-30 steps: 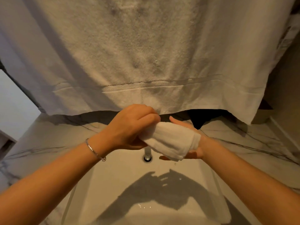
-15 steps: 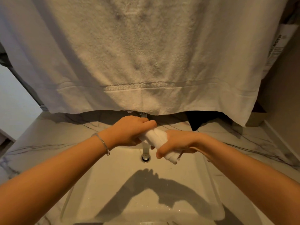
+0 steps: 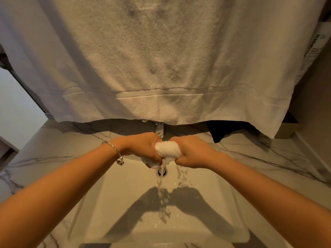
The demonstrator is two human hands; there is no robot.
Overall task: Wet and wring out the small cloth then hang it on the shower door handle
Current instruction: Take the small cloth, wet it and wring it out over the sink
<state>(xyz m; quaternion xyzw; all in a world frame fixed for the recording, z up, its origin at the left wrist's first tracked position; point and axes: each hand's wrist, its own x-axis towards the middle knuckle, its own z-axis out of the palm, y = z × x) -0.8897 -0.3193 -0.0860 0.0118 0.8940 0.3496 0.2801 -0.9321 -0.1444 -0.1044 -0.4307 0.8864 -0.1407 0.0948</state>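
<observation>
1. Gripping one end of the small white cloth (image 3: 168, 149), the left hand (image 3: 143, 146) is closed into a fist around it, with a scrap of fabric seen below the knuckles.
2. The other end is clamped in the right hand (image 3: 192, 152), whose fingers are curled tight around the cloth.
3. The cloth is held as a bunched roll between the two fists, above the back of the white sink (image 3: 116, 203) and over the drain (image 3: 162, 171).
4. Water (image 3: 162, 192) is seen falling from the cloth and from under the right hand into the basin, where droplets are scattered.
5. A thin bracelet (image 3: 116, 152) is worn on the left wrist.
6. A faucet (image 3: 160, 127) is partly seen just behind the hands, its upper part hidden by a large white towel (image 3: 161, 59) hung over it.
7. The sink is set in a veined marble counter (image 3: 62, 145).
8. Shadows of both hands are cast on the basin floor.
</observation>
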